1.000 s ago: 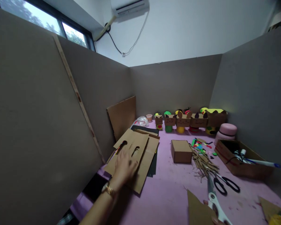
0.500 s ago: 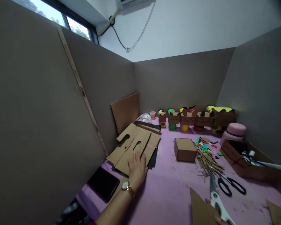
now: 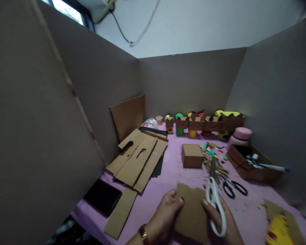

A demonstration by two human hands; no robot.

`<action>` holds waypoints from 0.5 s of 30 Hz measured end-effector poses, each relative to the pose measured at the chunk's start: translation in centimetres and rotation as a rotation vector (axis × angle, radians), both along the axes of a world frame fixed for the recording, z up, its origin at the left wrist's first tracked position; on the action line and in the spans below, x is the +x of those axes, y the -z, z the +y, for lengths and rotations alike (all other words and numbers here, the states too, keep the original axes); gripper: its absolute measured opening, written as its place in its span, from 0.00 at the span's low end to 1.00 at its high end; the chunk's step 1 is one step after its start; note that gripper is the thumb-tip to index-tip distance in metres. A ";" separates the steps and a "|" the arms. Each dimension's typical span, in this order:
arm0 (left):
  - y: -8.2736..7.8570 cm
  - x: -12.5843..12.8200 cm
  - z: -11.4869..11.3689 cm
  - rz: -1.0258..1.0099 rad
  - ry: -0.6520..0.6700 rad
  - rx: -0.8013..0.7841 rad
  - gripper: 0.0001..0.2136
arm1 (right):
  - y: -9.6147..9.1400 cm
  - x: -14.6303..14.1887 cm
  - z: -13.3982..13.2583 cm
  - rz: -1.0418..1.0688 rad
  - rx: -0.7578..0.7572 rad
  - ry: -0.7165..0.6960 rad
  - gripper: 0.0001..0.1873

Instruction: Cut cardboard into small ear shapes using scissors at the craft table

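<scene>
A piece of brown cardboard (image 3: 191, 214) with an uneven top edge is held up between my two hands at the near side of the table. My left hand (image 3: 168, 207) pinches its left edge, thumb in front. On the right edge, my right hand (image 3: 221, 214) grips the cardboard and also keeps hold of white-handled scissors (image 3: 214, 200), whose blades point away from me. Black-handled scissors (image 3: 234, 189) lie just beyond my right hand, beside a pile of thin cardboard strips (image 3: 215, 166).
Flat cardboard sheets (image 3: 140, 160) are stacked at left, near a black tablet-like device (image 3: 103, 197) and a cardboard strip (image 3: 121, 212). A small closed box (image 3: 192, 156) stands mid-table. At right are an open box (image 3: 255, 173), a pink flask (image 3: 241, 136) and a yellow cutout (image 3: 279, 229).
My left hand has left the stacked cardboard sheets and now grips the cardboard piece. My right hand has brought that piece and the white scissors further into view. The camera view has shifted.
</scene>
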State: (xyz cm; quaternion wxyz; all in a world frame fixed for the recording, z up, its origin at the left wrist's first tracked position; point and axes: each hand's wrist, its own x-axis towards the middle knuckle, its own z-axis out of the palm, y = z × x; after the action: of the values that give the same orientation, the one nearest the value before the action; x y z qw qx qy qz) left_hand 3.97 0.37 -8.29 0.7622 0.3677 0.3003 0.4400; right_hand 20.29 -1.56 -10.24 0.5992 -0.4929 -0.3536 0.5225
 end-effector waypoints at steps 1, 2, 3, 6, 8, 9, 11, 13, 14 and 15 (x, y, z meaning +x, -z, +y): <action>0.0 -0.3 0.3 -0.019 -0.036 -0.012 0.23 | -0.8 -0.3 0.3 0.010 0.027 0.038 0.23; -0.1 -0.7 0.8 -0.006 -0.076 -0.020 0.21 | -1.5 -0.4 0.6 -0.001 0.042 0.025 0.22; 0.0 -1.2 1.3 0.041 -0.108 -0.017 0.20 | -2.0 -0.3 0.7 -0.047 0.063 0.037 0.22; 0.7 -3.0 3.1 0.295 -0.183 0.009 0.18 | -2.3 1.1 0.8 -0.411 0.001 0.040 0.23; 1.1 -3.9 3.8 0.442 -0.224 0.059 0.19 | -1.4 2.2 0.6 -0.775 -0.056 -0.038 0.23; 1.0 -4.1 3.9 0.496 -0.261 0.094 0.21 | -0.8 2.7 0.5 -0.947 -0.094 -0.066 0.22; 0.3 -3.9 3.5 0.658 -0.416 0.256 0.27 | 0.5 3.1 0.2 -1.232 -0.147 -0.089 0.22; -1.2 -3.0 2.2 0.774 -0.520 0.454 0.31 | 1.6 3.1 0.0 -1.380 -0.146 -0.077 0.22; -2.0 -2.5 1.1 0.732 -0.406 0.504 0.29 | 2.0 3.0 -0.1 -1.413 -0.137 -0.065 0.22; -2.8 -1.9 -0.3 0.635 -0.211 0.520 0.25 | 2.4 2.9 -0.1 -1.436 -0.131 -0.052 0.23</action>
State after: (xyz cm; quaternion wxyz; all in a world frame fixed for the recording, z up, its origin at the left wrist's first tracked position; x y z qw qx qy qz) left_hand 2.09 0.07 -5.52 0.4645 0.6322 0.4352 0.4417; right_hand 23.16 -1.70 -12.60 0.1756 -0.7412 -0.6396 0.1039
